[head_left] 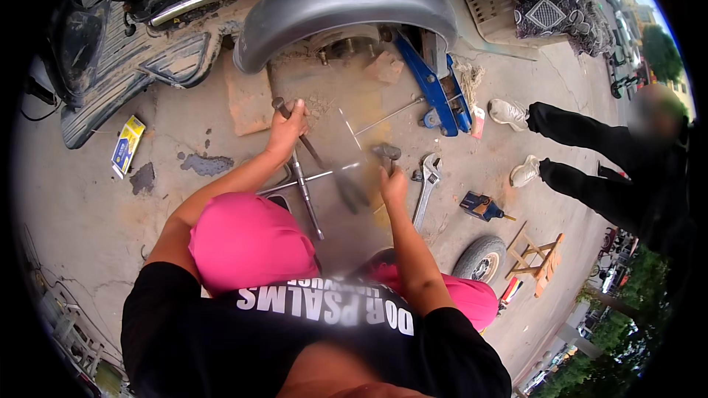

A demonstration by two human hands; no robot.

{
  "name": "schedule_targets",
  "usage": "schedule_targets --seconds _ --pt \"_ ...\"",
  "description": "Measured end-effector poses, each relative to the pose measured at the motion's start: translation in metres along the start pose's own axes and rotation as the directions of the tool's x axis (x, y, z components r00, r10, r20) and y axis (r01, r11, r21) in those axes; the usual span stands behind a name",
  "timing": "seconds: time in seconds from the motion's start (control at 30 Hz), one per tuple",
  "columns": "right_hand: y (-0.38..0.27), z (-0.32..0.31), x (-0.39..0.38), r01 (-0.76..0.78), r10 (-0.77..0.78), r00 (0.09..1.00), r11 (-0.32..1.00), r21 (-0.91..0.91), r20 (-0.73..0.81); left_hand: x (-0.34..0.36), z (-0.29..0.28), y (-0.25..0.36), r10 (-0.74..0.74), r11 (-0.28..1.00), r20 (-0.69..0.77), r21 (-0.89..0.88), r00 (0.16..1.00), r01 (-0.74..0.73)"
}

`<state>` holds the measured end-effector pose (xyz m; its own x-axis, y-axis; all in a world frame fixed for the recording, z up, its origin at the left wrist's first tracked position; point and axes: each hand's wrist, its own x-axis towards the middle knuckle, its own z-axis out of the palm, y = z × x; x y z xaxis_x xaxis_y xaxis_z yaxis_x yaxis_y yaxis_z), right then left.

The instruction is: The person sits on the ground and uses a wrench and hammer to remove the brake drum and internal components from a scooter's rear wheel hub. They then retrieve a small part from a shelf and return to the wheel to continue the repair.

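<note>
Hammer [386,152] gripped in right hand [394,187], head outward — metal bar [310,151] gripped in left hand [286,131].

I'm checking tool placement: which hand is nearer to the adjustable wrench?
Right. In the picture, the right hand, gripping a hammer, is just left of the adjustable wrench; the left hand, gripping a dark metal bar, is farther left and higher.

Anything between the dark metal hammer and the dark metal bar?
Nothing visible blocks the dark metal hammer in the right hand from the dark metal bar in the left hand; the thin silver T-bar between them appears lower.
</note>
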<state>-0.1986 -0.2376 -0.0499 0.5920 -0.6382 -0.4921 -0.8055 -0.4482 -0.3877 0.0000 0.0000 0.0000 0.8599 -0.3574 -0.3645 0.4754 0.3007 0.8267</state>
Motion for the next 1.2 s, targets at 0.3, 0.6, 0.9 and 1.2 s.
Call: schedule_targets --seconds 0.3,0.6,0.9,1.2 --pt "-0.184 -0.014 0.044 0.043 -0.225 0.959 0.716 0.696 0.172 0.009 -0.02 -0.001 -0.071 0.984 -0.204 -0.172 0.976 0.036" --pt "-0.269 -0.003 0.086 -0.62 -0.388 0.78 -0.377 0.688 0.49 -0.005 -0.04 0.014 -0.035 0.991 -0.281 -0.133 0.959 -0.003" --pt "-0.272 0.009 0.077 -0.438 -0.271 0.888 -0.247 0.864 0.373 -0.002 -0.044 0.015 -0.05 0.989 -0.278 -0.148 0.959 0.008" --pt "-0.244 -0.013 0.107 -0.638 -0.572 0.634 -0.006 0.77 0.521 0.006 -0.059 0.028 -0.11 0.967 -0.291 -0.251 0.951 0.035"
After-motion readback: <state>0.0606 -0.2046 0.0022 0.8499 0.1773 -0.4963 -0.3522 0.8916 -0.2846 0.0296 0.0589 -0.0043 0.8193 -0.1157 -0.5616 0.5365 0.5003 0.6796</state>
